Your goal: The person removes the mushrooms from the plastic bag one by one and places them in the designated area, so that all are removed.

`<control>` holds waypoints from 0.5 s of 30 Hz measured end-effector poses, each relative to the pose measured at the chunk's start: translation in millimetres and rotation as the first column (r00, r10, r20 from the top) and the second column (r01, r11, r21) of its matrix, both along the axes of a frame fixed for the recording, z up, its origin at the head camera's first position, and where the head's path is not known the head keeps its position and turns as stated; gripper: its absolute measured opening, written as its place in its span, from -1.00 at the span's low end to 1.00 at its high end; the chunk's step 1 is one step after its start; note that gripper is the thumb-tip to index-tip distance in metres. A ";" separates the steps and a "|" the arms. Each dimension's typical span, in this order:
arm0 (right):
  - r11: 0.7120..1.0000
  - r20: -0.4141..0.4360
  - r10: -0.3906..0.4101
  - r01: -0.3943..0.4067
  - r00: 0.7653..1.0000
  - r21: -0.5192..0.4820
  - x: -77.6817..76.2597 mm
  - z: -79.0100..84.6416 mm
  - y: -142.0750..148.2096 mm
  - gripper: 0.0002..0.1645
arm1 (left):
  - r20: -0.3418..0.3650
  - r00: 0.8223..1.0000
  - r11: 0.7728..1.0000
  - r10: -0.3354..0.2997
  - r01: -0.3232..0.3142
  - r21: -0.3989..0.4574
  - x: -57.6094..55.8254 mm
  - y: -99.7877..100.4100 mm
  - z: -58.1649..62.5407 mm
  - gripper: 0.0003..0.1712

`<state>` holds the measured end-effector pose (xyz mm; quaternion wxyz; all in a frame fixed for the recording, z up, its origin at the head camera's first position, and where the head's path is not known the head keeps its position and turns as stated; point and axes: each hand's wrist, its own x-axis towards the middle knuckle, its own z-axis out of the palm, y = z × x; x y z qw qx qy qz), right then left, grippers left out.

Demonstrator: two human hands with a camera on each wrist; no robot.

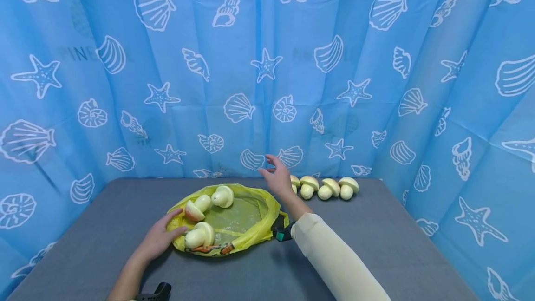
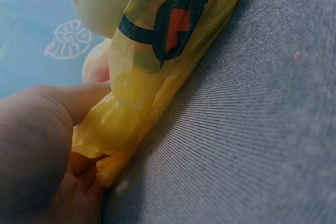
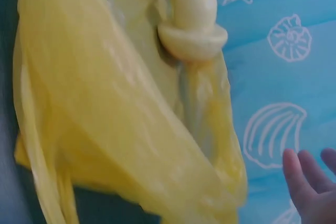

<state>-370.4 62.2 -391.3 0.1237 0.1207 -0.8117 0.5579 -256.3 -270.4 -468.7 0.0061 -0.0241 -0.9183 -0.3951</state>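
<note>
A yellow plastic bag (image 1: 251, 240) lies spread with its mouth facing up. Inside its left half are three toy mushrooms, one with a reddish cap (image 1: 194, 211), a pale one (image 1: 223, 196) at the back and another (image 1: 200, 235) near the front. My left hand (image 1: 158, 239) grips the bag's left edge; the left wrist view has the thumb (image 2: 86, 98) over the plastic and the fingers partly hidden beneath. Beyond the bag's right rim, my right hand (image 1: 277, 176) is raised with fingers spread and nothing in them. Dark and orange print marks the bag's front.
To the right of my right hand, several more toy mushrooms (image 1: 328, 188) stand in a row along the back of the grey table (image 1: 376, 245), one partly hidden by the hand. A blue curtain (image 1: 267, 87) with white seashells hangs close behind the table.
</note>
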 end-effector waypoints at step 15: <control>0.957 0.173 0.251 -0.218 0.952 -0.190 13.2 -12.7 -31.0 -0.40 | -0.006 1.000 1.000 -0.002 0.002 0.008 2.0 0.7 2.6 -0.19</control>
